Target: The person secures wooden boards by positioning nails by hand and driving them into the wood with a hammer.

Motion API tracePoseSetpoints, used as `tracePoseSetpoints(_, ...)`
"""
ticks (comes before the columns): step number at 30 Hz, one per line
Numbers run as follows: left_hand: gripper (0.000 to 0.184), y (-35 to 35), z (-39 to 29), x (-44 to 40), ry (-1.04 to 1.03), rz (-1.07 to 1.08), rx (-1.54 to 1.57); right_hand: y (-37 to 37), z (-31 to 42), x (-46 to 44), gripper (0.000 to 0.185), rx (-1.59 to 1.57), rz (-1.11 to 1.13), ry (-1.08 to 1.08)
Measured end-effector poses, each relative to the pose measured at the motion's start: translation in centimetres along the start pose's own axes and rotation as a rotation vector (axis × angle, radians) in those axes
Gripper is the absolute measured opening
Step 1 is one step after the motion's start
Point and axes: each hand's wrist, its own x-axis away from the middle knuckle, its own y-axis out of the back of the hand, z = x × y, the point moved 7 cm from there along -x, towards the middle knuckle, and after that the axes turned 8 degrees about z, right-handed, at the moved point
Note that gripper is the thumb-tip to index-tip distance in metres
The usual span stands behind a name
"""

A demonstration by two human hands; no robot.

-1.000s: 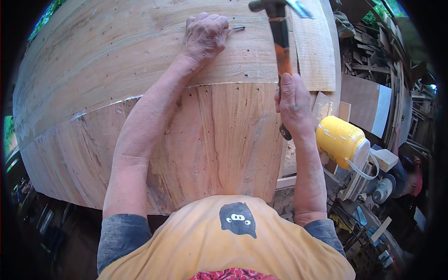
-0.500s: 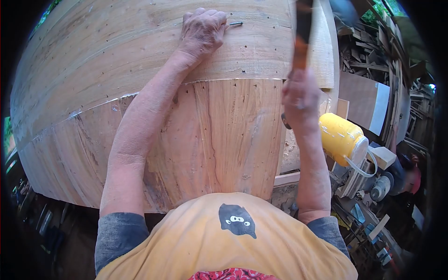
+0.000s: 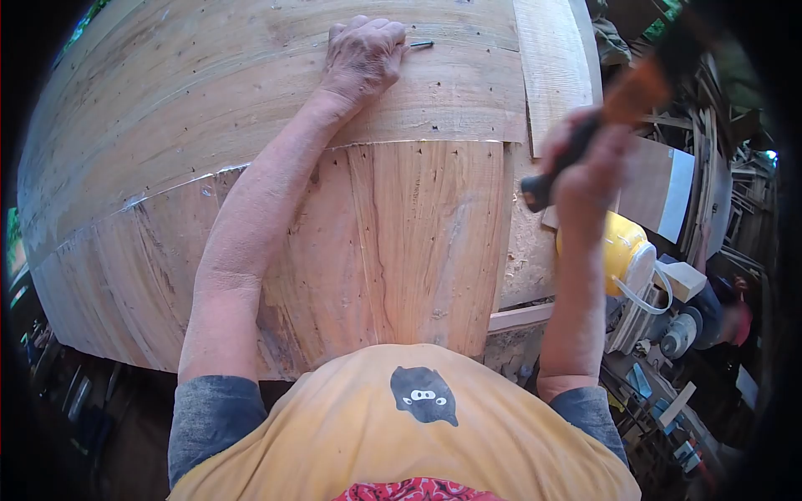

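Fingers [image 3: 391, 35] of the left hand [image 3: 365, 57] are curled into a loose fist, and a thin metal rod [image 3: 423, 44] is held by them; only its dark end is seen, poking out to the right just over the wood, while the rest is hidden by the hand. By the right hand [image 3: 595, 159] a hammer [image 3: 639, 90] is gripped around its handle — fingers wrapped close, all blurred by motion. It is held tilted, well apart from the rod, its black butt pointed down to the left and its orange part up to the right; its upper end is lost in the dark corner.

Beneath the left hand a broad curved wooden surface [image 3: 251, 92] is spread, dotted with small dark marks. Below it, vertical planks [image 3: 434, 250] are met along a pale seam. At the upper right a lighter board [image 3: 551, 63] is seen.

Behind the right forearm a yellow container [image 3: 626, 242] is partly hidden, tipped on its side, with a white handle [image 3: 653, 302]. An orange shirt [image 3: 334, 417] is worn, printed with a dark figure [image 3: 423, 396].
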Motion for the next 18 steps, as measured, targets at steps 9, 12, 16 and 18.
tracePoseSetpoints(9, 0.01, -0.1, 0.1, -0.1, 0.005, 0.001, 0.009, -2.0, -1.2, 0.8, 0.054, -0.251, 0.203, -0.496)
tracePoseSetpoints(12, 0.01, 0.0, 0.1, -0.1, 0.003, -0.005, 0.023, 2.1, 2.8, -0.7, 0.053, -0.383, -0.015, -0.222)
tracePoseSetpoints(16, 0.01, 0.3, 0.2, -0.2, 0.022, -0.007, 0.009, 1.6, 2.8, -0.2, 0.045, -0.331, -0.053, -0.186)
tracePoseSetpoints(18, 0.01, 0.1, 0.1, 0.0, -0.001, -0.03, 0.022, -2.5, -2.3, 0.9, 0.038, 0.066, 0.136, -0.207)
